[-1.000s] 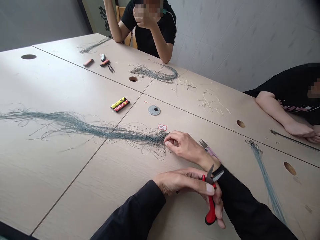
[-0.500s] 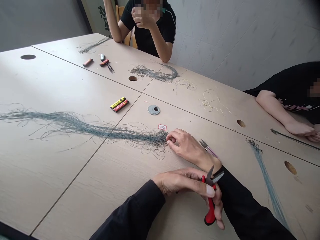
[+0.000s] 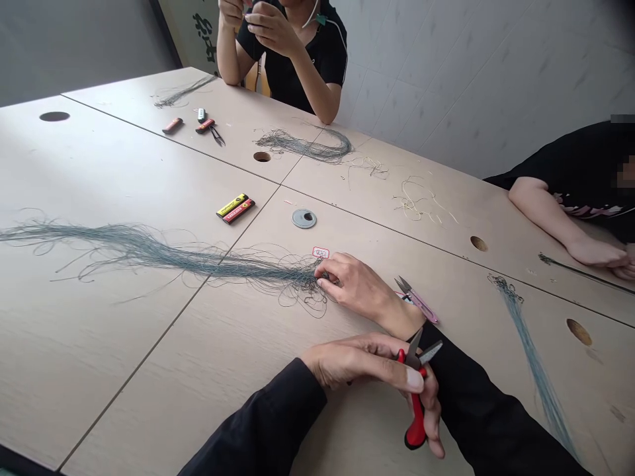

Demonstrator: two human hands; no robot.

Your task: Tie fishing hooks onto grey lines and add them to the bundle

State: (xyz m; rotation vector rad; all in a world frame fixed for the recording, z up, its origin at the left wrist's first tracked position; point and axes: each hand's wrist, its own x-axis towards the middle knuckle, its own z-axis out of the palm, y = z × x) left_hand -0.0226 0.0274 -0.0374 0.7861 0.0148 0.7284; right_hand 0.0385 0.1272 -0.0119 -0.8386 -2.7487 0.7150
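Observation:
A long bundle of thin blue-green lines (image 3: 183, 254) stretches across the table from the left, ending in a tangle of dark, hook-like curls. My right hand (image 3: 357, 291) is closed on that dark end, thumb and fingers curled together; the fingertips partly hide what they grip. Nearer to me, my left hand (image 3: 367, 363) holds small red-handled scissors (image 3: 415, 403), their blades apart and pointing up beside my right wrist. Pink-handled thread snips (image 3: 419, 301) lie just beyond the right wrist. A small red-bordered label (image 3: 321, 252) lies by the dark end.
A yellow lighter (image 3: 232, 206), a red lighter (image 3: 239, 211) and a grey round cap (image 3: 303, 219) lie beyond the bundle. Another line bundle (image 3: 533, 363) is at right, another (image 3: 307, 145) farther back. Two people sit opposite: one black shirt (image 3: 317, 66), one forearm (image 3: 550, 221) on the table.
My right hand has shifted slightly left, its fingers now over the bundle's dark end. The scissors stay nearly still. Across the table, the person's raised hands have moved.

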